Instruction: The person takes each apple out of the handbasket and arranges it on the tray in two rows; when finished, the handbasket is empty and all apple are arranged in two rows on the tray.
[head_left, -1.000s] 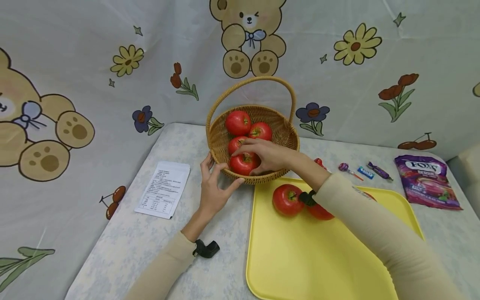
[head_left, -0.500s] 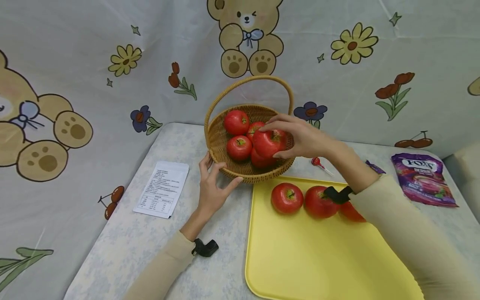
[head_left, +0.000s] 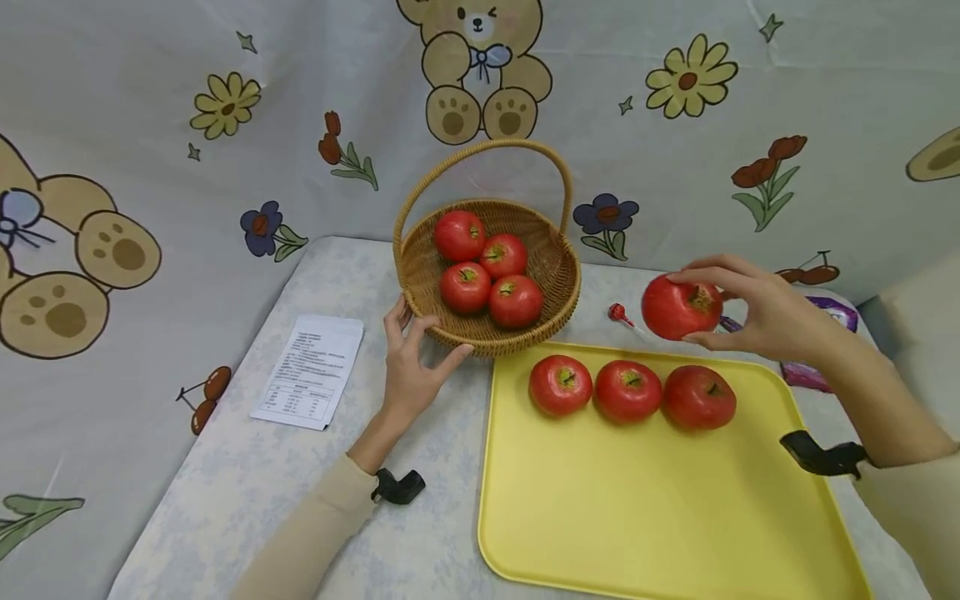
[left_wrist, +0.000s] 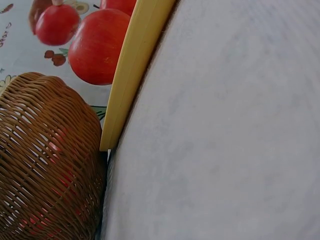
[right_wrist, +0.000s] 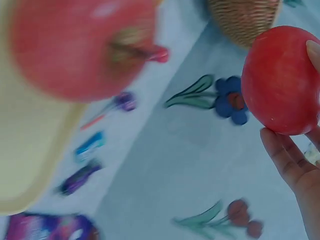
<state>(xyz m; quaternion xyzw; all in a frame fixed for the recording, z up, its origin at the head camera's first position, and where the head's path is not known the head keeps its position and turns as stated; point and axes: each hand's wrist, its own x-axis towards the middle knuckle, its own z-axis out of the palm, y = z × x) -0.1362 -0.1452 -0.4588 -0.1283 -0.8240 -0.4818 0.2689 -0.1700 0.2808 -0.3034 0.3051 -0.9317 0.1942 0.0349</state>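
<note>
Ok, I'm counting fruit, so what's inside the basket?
Four red apples show inside the basket, clustered mostly toward its left and front, stems visible. Bare wicker shows on the right. The floor directly beneath the apples is covered, so I can't tell whether anything lies there.

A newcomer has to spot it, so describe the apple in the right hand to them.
Start at the large yellow tray, then find the row of three apples near its far edge. In the head view, just above the row's right end, the person's right hand grips a red apple. Unlike those three and the four apples in the wicker basket, it alone is held.
</note>
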